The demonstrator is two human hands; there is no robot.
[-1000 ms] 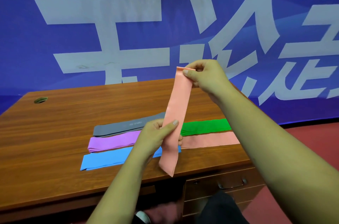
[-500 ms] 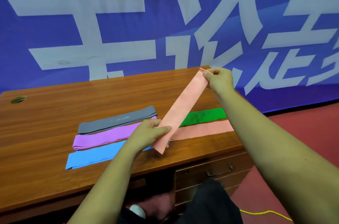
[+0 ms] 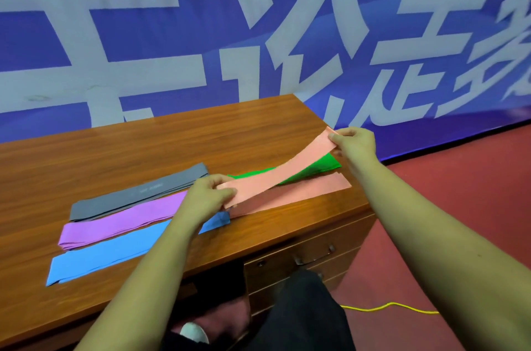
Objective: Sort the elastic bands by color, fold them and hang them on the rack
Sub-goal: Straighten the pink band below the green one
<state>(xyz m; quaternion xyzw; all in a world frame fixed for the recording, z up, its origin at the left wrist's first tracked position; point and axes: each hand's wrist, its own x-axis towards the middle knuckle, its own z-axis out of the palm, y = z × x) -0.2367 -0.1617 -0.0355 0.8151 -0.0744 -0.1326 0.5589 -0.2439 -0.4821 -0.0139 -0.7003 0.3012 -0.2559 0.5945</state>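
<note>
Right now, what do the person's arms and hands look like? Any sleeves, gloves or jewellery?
The left arm and right arm are bare as far as the picture shows, with no sleeve in view. The left hand and right hand wear no gloves, and no watch, bracelet or ring shows.

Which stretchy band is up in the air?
The held pink band, pinched at its ends by the left hand and right hand. The grey band, purple band, blue band, green band and second pink band lie on the desk.
</note>
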